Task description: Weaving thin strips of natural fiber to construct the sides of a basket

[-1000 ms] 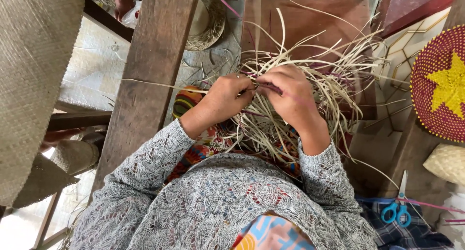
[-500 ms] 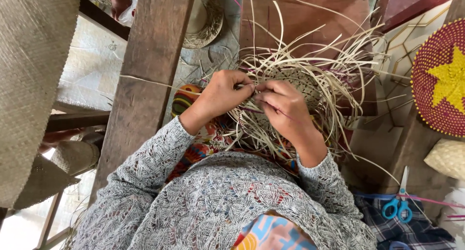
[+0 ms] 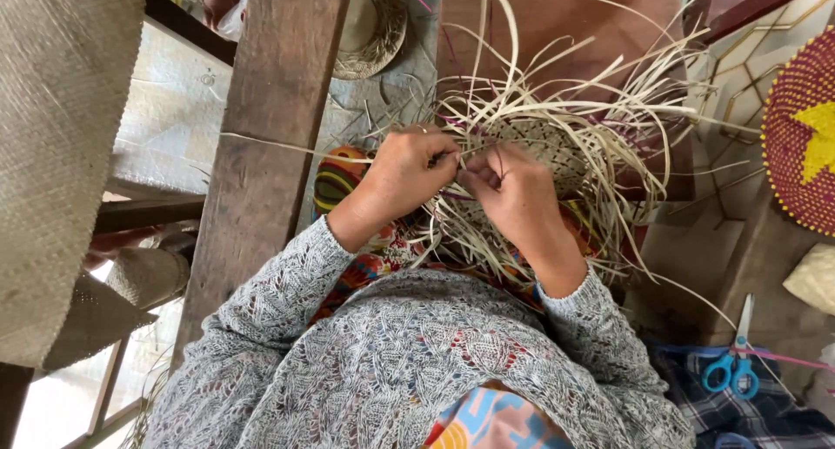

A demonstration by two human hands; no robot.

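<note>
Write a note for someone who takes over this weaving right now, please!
Left hand: pinching pale straw strands at the near edge of the woven piece.
Right hand: fingers closed on strands right beside the left hand.
The piece rests on the lap; its middle is woven tight.
Left: many loose strands stick out all around, unwoven.
Blue-handled scissors lie on checked cloth at the right; a wooden beam runs along the left.

We see the floor (image 3: 765, 275) at right carrying blue-handled scissors (image 3: 733, 362), a red round mat with a yellow star (image 3: 804, 145), and plaid cloth (image 3: 765, 414).
</note>
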